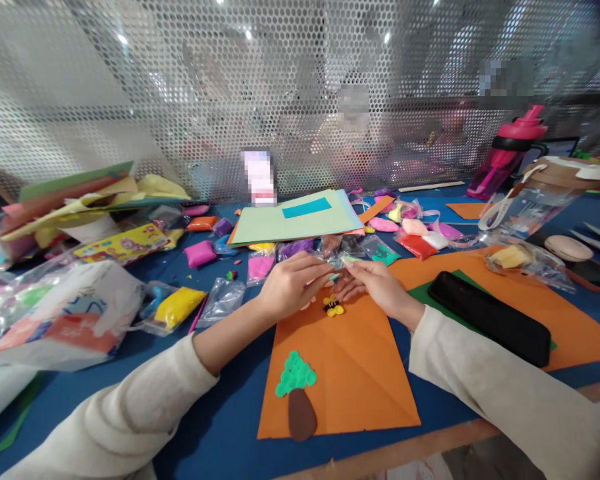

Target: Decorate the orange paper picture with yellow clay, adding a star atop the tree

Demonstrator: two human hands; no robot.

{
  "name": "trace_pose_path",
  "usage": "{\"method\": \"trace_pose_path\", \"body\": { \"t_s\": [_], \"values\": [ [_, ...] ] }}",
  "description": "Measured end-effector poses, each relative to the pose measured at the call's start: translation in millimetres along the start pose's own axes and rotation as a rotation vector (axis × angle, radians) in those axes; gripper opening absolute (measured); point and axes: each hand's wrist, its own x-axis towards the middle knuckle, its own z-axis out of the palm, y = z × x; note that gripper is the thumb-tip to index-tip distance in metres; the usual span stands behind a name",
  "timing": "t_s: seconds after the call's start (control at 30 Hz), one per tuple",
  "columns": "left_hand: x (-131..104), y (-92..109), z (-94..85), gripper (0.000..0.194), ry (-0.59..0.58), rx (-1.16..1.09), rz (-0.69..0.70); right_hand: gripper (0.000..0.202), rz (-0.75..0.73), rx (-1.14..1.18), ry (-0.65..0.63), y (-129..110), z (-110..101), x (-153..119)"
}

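Observation:
An orange sheet of paper (350, 367) lies in front of me. On its lower left is a clay tree with a green crown (296, 375) and a brown trunk (301, 413). A small black and yellow clay bee (333, 307) sits higher up on the sheet, just below my hands. My left hand (295, 281) is closed above the sheet's top edge, its fingers bent toward the other hand. My right hand (373, 283) meets it there with thumb and fingers drawn together. Whatever is between the fingertips is too small and hidden to name.
Clay packets, among them a yellow one (181, 307) and a pink one (200, 254), are scattered across the blue table. Behind my hands lies a stack of pale green paper (265, 223). To the right are a black phone (490, 317), a clear cup (540, 200) and a pink bottle (510, 150).

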Motion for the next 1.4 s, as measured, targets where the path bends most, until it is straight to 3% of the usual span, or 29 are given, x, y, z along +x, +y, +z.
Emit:
{"method": "trace_pose_path", "body": {
  "t_s": [0.2,0.33,0.43,0.53,0.63,0.87,1.1,1.23,1.3,1.4],
  "values": [
    [18,5,0.7,0.029,-0.174,0.093,-0.065,0.044,-0.054,-0.047,-0.055,-2,9,-4],
    [32,10,-30.6,0.048,-0.288,0.156,-0.175,0.047,-0.120,-0.086,0.063,0,5,-3],
    [27,15,-61.6,0.033,-0.317,0.229,-0.342,0.050,-0.157,-0.128,0.119,0,0,-3],
    [6,23,-77.5,0.027,-0.361,0.273,-0.536,0.053,-0.174,-0.190,0.132,1,0,-4],
    [-19,32,-71.7,0.015,-0.417,0.214,-0.661,0.053,-0.153,-0.232,0.133,3,1,-6],
    [-37,44,-41.9,0.036,-0.418,-0.021,-0.745,0.053,-0.054,-0.176,0.170,6,-1,-3],
    [-51,41,-63.8,0.030,-0.440,0.013,-0.683,0.055,-0.023,-0.126,0.163,3,6,-2],
    [-41,51,-69.0,0.029,-0.387,0.208,-0.635,0.053,0.008,-0.137,0.083,4,12,2],
    [-31,60,-60.6,0.022,-0.390,0.258,-0.578,0.052,0.021,-0.135,0.056,4,13,4],
    [-16,69,-40.1,0.038,-0.398,0.324,-0.505,0.051,0.023,-0.113,0.049,4,11,4]
  ]
}}
